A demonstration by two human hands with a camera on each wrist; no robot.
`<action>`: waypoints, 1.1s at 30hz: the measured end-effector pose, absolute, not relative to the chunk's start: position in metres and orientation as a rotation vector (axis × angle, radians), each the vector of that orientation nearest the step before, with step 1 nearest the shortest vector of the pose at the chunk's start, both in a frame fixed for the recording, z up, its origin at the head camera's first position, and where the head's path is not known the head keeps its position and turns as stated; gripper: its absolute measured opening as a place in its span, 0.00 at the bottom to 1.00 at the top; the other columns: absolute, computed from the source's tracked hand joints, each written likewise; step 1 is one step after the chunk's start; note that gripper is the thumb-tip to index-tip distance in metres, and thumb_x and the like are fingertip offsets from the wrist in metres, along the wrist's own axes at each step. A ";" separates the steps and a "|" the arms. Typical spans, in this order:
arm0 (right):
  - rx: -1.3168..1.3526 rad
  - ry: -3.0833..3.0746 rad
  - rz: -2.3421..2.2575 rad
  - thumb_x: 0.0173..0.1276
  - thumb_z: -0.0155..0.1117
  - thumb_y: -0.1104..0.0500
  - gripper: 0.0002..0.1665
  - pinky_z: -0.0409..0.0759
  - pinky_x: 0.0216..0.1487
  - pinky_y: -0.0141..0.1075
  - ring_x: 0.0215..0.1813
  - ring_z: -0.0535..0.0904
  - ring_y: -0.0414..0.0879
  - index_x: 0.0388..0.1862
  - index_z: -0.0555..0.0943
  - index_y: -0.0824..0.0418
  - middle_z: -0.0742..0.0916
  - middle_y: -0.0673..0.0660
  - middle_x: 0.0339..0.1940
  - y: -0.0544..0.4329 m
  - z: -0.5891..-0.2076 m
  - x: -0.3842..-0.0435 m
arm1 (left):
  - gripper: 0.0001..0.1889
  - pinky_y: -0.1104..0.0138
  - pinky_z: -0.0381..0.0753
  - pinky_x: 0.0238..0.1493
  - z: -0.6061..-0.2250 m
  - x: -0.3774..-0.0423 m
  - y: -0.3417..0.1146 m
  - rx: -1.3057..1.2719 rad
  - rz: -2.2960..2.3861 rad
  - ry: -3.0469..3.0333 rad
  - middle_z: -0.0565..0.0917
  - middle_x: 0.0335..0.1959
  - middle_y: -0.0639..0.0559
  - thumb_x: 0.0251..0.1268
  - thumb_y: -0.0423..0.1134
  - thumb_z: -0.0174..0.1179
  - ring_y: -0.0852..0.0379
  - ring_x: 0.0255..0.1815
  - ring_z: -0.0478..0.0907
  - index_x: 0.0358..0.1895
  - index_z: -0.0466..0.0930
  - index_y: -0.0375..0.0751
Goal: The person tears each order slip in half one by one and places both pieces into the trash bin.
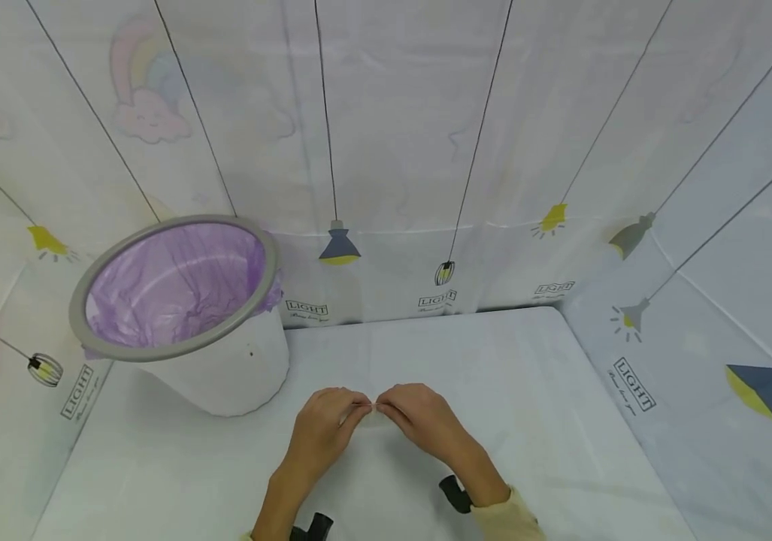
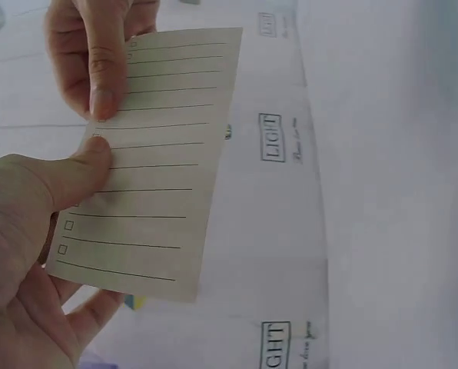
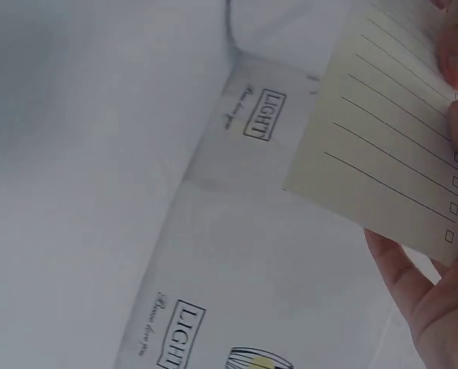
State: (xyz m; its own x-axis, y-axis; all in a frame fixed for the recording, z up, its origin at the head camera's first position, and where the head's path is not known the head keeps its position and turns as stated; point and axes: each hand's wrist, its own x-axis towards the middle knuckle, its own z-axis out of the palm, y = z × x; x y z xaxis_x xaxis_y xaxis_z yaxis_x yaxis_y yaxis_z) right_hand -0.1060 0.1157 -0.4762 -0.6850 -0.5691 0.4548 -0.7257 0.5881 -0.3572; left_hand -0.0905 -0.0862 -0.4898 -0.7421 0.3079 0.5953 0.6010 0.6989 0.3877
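Head view shows the person's left hand [image 1: 321,428] and right hand [image 1: 419,421] meeting fingertip to fingertip above the white-covered table [image 1: 528,391], pinching between them something thin that can hardly be made out from this angle. A white waste bin [image 1: 223,368] with a grey rim and purple liner stands at about ten o'clock from the hands, well apart from them, and printed sheeting with lamp drawings walls in the space. Left wrist view makes the held thing plain: a pale lined checklist slip [image 2: 156,154] with small tick boxes down one edge. The left thumb presses on the slip's box-side edge with fingers curled behind it, and the right hand's fingers [image 2: 98,61] pinch the same edge just above, toward twelve o'clock. The slip's long axis runs from roughly one o'clock down to seven o'clock in this picture, and its body spreads away from both grips toward three o'clock. Right wrist view shows the checklist slip [image 3: 383,146] from the other side, its free corner reaching toward nine o'clock, with the right hand [image 3: 429,300] gripping the box-side edge at three o'clock. Both hands sit equally close, side by side on one edge.
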 end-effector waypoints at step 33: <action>0.944 -2.307 1.251 0.70 0.61 0.64 0.04 0.78 0.35 0.30 0.35 0.78 0.40 0.37 0.83 0.59 0.85 0.52 0.34 0.105 -0.372 -0.127 | 0.04 0.65 0.84 0.43 -0.382 -0.114 -0.097 -0.749 -1.283 -2.154 0.88 0.36 0.52 0.62 0.33 0.64 0.57 0.39 0.85 0.39 0.86 0.40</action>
